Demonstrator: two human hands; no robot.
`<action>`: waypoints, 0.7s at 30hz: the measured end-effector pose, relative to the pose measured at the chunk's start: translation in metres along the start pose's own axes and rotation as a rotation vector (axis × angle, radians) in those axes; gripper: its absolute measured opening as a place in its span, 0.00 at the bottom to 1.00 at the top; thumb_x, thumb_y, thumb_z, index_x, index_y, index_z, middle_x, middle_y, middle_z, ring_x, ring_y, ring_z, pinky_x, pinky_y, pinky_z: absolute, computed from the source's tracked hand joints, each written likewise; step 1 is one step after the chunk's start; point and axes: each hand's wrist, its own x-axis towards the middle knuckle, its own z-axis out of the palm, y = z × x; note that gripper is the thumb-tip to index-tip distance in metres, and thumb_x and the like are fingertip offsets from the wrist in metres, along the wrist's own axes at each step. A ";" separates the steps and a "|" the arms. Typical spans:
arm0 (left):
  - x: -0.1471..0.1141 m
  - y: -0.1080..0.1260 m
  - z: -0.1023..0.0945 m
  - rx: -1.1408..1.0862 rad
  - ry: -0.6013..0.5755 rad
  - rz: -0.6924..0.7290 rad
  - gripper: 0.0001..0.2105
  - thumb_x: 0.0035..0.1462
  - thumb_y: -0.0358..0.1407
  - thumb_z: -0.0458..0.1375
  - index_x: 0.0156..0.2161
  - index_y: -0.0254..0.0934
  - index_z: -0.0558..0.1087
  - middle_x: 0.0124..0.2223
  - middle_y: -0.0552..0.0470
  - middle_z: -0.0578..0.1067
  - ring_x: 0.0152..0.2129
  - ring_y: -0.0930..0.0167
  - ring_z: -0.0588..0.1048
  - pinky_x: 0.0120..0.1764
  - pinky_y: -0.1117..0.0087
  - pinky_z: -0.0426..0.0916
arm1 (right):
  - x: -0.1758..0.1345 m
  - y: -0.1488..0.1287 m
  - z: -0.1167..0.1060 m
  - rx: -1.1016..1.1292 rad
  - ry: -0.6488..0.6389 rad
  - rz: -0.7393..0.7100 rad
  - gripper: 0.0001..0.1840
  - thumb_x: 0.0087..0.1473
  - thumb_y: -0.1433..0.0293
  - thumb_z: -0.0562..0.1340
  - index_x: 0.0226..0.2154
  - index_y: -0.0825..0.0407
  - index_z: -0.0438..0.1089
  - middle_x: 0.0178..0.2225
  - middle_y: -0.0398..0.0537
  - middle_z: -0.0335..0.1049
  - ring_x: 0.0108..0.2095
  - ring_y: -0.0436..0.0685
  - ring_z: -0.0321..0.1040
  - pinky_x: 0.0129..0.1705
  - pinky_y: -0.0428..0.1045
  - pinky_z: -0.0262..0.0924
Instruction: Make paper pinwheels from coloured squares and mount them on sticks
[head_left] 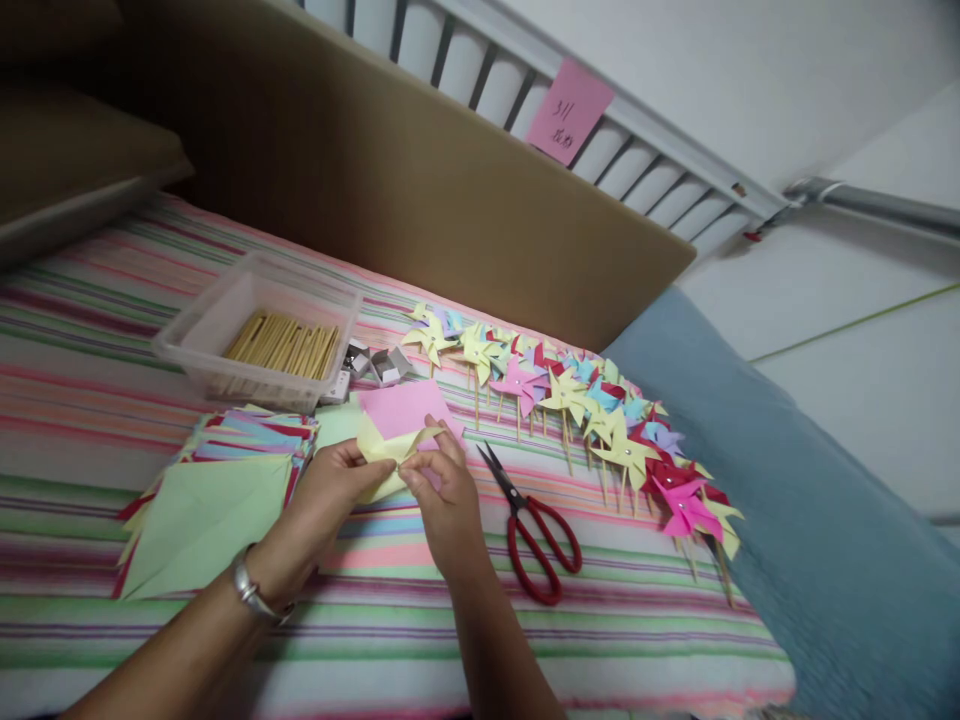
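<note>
Between my two hands is a sheet of yellow paper (386,443), its flaps curled up and partly folded inward. My left hand (339,478) pinches it from the left, thumb pressed near the middle. Fingers bent, my right hand (444,487) grips the right side, its thumb and fingertip meeting the left thumb at the centre. Anything small at that centre is hidden by the fingertips. Behind the yellow sheet lies pink paper (409,405), with light green paper (337,424) beside it. Red-handled scissors (529,525) rest to the right of my right hand, blades slightly apart.
A clear plastic box (259,330) holds wooden sticks (285,345). Small open cardboard boxes (388,366) stand beside it. Stacked coloured paper squares (214,510) lie at left. Several finished pinwheels (566,395) on sticks line the right. A brown board (420,190) rises behind the striped cloth (390,620).
</note>
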 end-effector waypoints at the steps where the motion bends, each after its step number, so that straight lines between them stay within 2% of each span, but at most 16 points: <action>1: 0.000 0.000 0.000 0.006 -0.004 0.005 0.06 0.36 0.31 0.64 0.17 0.36 0.70 0.16 0.59 0.71 0.17 0.74 0.68 0.24 0.75 0.60 | 0.000 0.000 0.000 0.013 0.001 0.007 0.04 0.49 0.73 0.60 0.26 0.50 0.71 0.56 0.49 0.58 0.60 0.60 0.47 0.59 0.56 0.41; 4: 0.000 0.000 -0.001 0.024 -0.021 -0.003 0.05 0.36 0.32 0.64 0.18 0.36 0.71 0.18 0.58 0.73 0.17 0.74 0.68 0.23 0.75 0.59 | 0.002 0.001 0.000 0.071 -0.012 0.013 0.04 0.48 0.73 0.60 0.25 0.50 0.71 0.48 0.49 0.64 0.57 0.59 0.52 0.57 0.54 0.45; 6: 0.001 -0.001 -0.002 0.039 -0.030 -0.018 0.05 0.37 0.32 0.64 0.18 0.36 0.71 0.18 0.58 0.73 0.17 0.75 0.67 0.23 0.75 0.59 | 0.004 0.001 0.000 0.115 -0.033 0.016 0.04 0.48 0.73 0.60 0.24 0.50 0.70 0.39 0.47 0.67 0.50 0.58 0.60 0.53 0.52 0.51; 8: 0.002 -0.003 -0.003 0.051 -0.040 -0.030 0.05 0.37 0.32 0.64 0.18 0.36 0.71 0.18 0.58 0.73 0.16 0.75 0.67 0.23 0.75 0.59 | 0.005 0.001 0.000 0.146 -0.044 0.035 0.04 0.47 0.72 0.60 0.23 0.50 0.69 0.33 0.45 0.67 0.41 0.56 0.64 0.46 0.50 0.56; 12: 0.005 -0.005 -0.006 0.039 -0.099 -0.058 0.04 0.39 0.32 0.63 0.25 0.36 0.76 0.23 0.56 0.76 0.18 0.75 0.69 0.24 0.75 0.60 | 0.004 0.002 0.000 0.187 -0.044 0.142 0.03 0.44 0.70 0.61 0.22 0.51 0.68 0.27 0.42 0.65 0.32 0.53 0.63 0.37 0.47 0.59; 15: 0.007 -0.007 -0.006 0.057 -0.101 -0.072 0.04 0.39 0.33 0.63 0.25 0.35 0.77 0.22 0.56 0.76 0.18 0.75 0.68 0.23 0.76 0.59 | 0.002 0.002 0.001 0.218 -0.037 0.236 0.05 0.44 0.69 0.61 0.21 0.52 0.67 0.22 0.40 0.63 0.27 0.51 0.61 0.30 0.45 0.58; 21: 0.009 -0.014 -0.011 0.110 -0.081 -0.052 0.08 0.37 0.34 0.65 0.27 0.33 0.77 0.22 0.55 0.75 0.18 0.74 0.68 0.23 0.75 0.58 | 0.001 0.002 0.004 0.299 -0.027 0.309 0.05 0.42 0.69 0.62 0.20 0.53 0.68 0.19 0.38 0.62 0.23 0.49 0.57 0.26 0.44 0.55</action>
